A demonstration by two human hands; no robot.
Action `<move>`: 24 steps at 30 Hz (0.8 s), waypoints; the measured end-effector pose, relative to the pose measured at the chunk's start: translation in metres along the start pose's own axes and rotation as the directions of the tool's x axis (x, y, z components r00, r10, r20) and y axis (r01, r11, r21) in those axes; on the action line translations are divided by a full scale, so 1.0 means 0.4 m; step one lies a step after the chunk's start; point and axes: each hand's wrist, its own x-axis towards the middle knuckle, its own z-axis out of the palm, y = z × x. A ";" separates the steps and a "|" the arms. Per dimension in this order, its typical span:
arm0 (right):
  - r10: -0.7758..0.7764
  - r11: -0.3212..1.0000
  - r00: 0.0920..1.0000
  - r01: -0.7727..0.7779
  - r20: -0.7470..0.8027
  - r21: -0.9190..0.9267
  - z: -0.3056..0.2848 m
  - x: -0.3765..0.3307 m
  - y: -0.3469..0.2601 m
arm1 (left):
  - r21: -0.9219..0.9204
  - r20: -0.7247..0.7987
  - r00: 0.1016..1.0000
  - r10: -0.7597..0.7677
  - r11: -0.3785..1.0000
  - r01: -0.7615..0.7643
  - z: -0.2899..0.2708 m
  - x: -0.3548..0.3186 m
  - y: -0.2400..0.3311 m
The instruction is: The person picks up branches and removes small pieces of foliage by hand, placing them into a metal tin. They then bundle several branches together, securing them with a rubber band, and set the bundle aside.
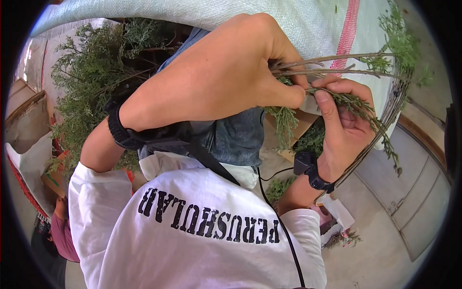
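Note:
My left hand [231, 72] is closed around several thin brown stems [332, 59], which stick out to the right. Below its thumb hangs a green evergreen sprig [284, 123]. Close beside it, my right hand [349, 108] pinches another evergreen sprig [368, 115] between thumb and fingers. The scaly tip of that sprig droops down past the right palm. Both hands nearly meet at the sprig's stem end. What lies inside the left palm is hidden by the back of the hand.
A white woven sack [207, 12] with a red stripe lies beyond my hands. Leafy evergreen branches [86, 67] crowd the left side. Bare twigs [402, 91] curve along the right. A black cable [288, 231] runs down my shirt. Another person's maroon sleeve [66, 238] shows at lower left.

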 end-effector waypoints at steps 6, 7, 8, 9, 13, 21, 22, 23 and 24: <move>-0.027 0.999 1.000 0.027 0.005 0.035 0.001 0.002 0.018 | 0.051 0.023 0.996 -0.080 0.996 0.079 -0.010 0.014 0.010; -0.045 0.999 0.998 0.046 -0.037 0.024 0.010 0.001 0.016 | 0.046 0.008 0.998 -0.064 0.997 0.063 -0.010 0.015 0.009; -0.064 0.998 0.995 0.065 -0.078 0.013 0.015 0.001 0.015 | 0.049 0.008 0.998 -0.066 0.997 0.065 -0.011 0.016 0.012; -0.063 0.998 0.995 0.065 -0.080 0.014 0.015 0.002 0.019 | 0.045 0.020 0.996 -0.085 0.995 0.084 -0.013 0.018 0.016; -0.162 0.987 0.984 0.161 -0.076 -0.030 0.007 0.009 0.040 | 0.031 0.045 0.991 -0.123 0.992 0.122 -0.019 0.028 0.021; -0.202 0.978 0.979 0.201 -0.007 -0.061 -0.011 0.016 0.062 | 0.063 0.038 0.991 -0.125 0.990 0.123 -0.017 0.029 0.015; -0.203 0.975 0.979 0.202 -0.005 -0.091 -0.013 0.018 0.063 | 0.062 0.039 0.990 -0.139 0.989 0.137 -0.018 0.028 0.019; -0.203 0.972 0.979 0.202 -0.002 -0.121 -0.015 0.020 0.063 | 0.061 0.039 0.987 -0.153 0.987 0.150 -0.018 0.029 0.022; -0.202 0.968 0.979 0.200 0.006 -0.153 -0.017 0.023 0.062 | 0.063 0.040 0.987 -0.154 0.986 0.152 -0.018 0.030 0.024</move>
